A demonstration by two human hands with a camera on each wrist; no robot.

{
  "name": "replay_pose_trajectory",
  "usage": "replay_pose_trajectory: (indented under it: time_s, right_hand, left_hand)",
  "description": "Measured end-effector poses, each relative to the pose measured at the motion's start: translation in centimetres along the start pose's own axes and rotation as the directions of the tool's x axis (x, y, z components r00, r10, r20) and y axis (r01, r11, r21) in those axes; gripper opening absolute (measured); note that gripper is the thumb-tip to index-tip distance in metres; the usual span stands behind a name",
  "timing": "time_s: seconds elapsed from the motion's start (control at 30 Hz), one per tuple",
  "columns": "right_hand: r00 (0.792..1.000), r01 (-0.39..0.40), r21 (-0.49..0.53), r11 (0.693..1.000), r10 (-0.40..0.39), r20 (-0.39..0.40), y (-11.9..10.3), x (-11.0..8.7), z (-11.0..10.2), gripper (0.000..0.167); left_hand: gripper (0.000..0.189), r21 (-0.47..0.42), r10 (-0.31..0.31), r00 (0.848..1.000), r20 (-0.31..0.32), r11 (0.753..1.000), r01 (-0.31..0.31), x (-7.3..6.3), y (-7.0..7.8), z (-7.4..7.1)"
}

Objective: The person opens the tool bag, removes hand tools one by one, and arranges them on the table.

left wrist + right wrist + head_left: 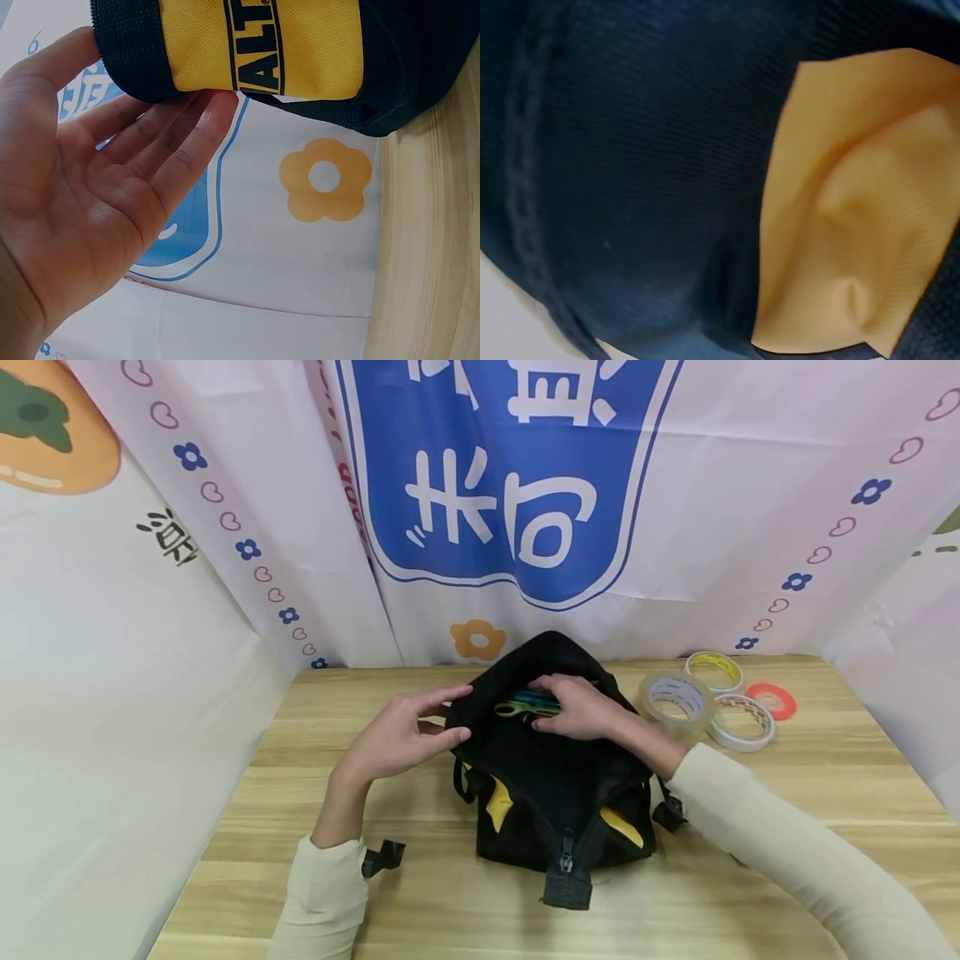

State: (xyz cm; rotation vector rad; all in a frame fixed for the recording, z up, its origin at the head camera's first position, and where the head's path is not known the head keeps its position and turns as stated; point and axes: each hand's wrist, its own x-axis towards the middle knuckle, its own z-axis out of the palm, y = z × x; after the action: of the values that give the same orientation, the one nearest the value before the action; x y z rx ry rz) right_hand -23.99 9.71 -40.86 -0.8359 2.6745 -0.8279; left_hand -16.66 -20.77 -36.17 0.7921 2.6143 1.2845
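Note:
A black bag (517, 760) with yellow parts lies on the table, its zipped mouth spread wide. At its left rim, my left hand (408, 731) touches the edge, thumb and fingers spread apart. The left wrist view shows this hand (112, 180) palm up, some fingertips hidden behind the yellow lettered panel (300, 45). Inside the bag is my right hand (581, 706), thumb and fingers around green-handled scissors (510, 708) and teal items (536, 697). Whether it grips them is unclear. Only black cloth (652, 180) and yellow cloth (862, 195) fill the right wrist view.
Right of the bag lie a wide clear tape roll (705, 706), a yellow-cored roll (738, 677), a white roll (761, 739) and a red ring-shaped roll (783, 697). Black straps stick out beside the bag. A printed white curtain (750, 527) hangs behind the wooden table (300, 760).

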Motion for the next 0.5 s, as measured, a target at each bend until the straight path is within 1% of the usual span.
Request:
replay_pose_trajectory:
  time_s: [0.27, 0.37, 0.5]
  right_hand:
    - [0.997, -0.065, -0.048, 0.997, 0.067, 0.029, 0.8, 0.2, 1.2, 0.064]
    - [0.998, -0.06, -0.051, 0.997, 0.062, 0.028, 0.9, 0.1, 1.4, 0.063]
    - [1.0, -0.014, -0.077, 0.997, 0.014, 0.003, 1.1, 0.1, 1.9, 0.056]
  left_hand:
    - [0.057, -0.001, -0.005, 1.0, -0.004, 1.0, 0.005, -0.1, 0.0, -0.1]
    - [0.057, 0.004, -0.001, 1.0, -0.005, 1.0, 0.001, -0.1, -0.1, -0.1]
    - [0.057, 0.005, -0.002, 1.0, -0.005, 1.0, 0.002, -0.1, -0.1, -0.1]
